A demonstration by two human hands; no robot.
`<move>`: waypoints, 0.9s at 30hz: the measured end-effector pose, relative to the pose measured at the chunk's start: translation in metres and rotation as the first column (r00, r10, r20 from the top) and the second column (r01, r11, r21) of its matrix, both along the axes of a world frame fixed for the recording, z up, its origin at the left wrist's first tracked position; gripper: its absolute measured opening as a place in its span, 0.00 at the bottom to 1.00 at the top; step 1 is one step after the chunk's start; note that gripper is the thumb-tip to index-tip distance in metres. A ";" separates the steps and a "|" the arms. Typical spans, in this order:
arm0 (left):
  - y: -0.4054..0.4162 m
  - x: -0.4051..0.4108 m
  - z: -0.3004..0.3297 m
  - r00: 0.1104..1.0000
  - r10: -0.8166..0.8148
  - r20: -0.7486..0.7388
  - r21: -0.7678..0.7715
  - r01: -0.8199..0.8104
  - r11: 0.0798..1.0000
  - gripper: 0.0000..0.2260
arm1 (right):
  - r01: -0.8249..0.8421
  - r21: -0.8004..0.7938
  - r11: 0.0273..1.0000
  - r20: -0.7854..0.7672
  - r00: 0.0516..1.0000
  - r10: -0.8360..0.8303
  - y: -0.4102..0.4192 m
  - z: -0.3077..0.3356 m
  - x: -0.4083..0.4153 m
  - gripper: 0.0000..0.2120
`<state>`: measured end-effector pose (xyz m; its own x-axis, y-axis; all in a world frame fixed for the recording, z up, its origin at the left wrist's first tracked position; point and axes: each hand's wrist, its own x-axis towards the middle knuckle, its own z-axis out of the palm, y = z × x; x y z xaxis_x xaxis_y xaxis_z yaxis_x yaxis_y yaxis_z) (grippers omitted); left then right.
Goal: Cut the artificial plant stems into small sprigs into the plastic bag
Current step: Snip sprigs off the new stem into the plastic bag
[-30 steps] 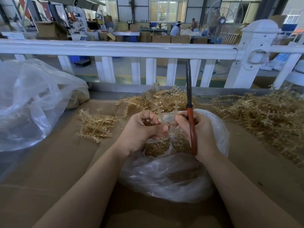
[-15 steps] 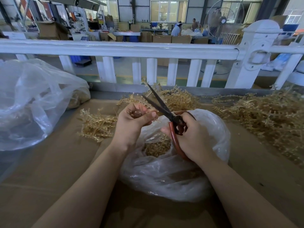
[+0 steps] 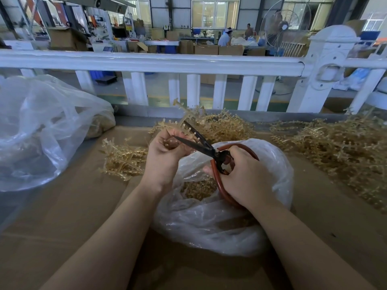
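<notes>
Two hands over the plastic bag [image 3: 278, 164]: left fingers [image 3: 165, 143] grip a stem [image 3: 181, 120], right fingers [image 3: 237, 164] grip scissors [image 3: 201, 144]

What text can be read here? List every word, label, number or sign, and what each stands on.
None can be read.
Green-and-white sign on the far wall: too small to read.
Papers on the machine at the back left: blurred.
Cardboard boxes behind the railing: no print shows.
Scissors and bag: no marks show.
</notes>
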<state>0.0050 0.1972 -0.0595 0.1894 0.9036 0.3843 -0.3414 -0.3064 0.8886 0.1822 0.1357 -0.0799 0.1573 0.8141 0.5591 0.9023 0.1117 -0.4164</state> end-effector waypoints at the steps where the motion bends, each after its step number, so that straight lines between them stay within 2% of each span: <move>1: 0.000 0.000 0.000 1.000 0.000 -0.005 0.004 0.000 1.000 0.07 | 0.002 -0.008 1.000 -0.002 1.000 -0.002 0.000 0.000 0.000 0.30; 9: 0.001 0.000 -0.001 1.000 -0.005 -0.004 -0.013 0.005 1.000 0.12 | -0.030 -0.007 1.000 -0.064 0.998 0.030 -0.003 0.001 0.000 0.28; 18: -0.002 0.000 0.003 0.999 -0.017 0.040 -0.028 0.018 0.999 0.17 | -0.038 -0.002 0.999 -0.084 0.996 0.038 -0.004 0.003 0.000 0.32; 21: -0.003 0.001 0.005 0.998 -0.030 0.051 -0.029 0.032 0.999 0.16 | -0.032 -0.005 0.999 -0.078 0.996 0.032 -0.003 0.003 0.001 0.30; 27: -0.005 0.003 0.007 0.997 -0.042 0.056 -0.019 0.044 0.999 0.10 | -0.002 0.022 1.000 -0.052 0.999 0.003 -0.003 0.003 0.000 0.36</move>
<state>0.0077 0.1924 -0.0522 0.2070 0.9029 0.3768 -0.4033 -0.2722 0.8736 0.1823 0.1323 -0.0774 0.1846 0.8024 0.5675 0.8790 0.1234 -0.4605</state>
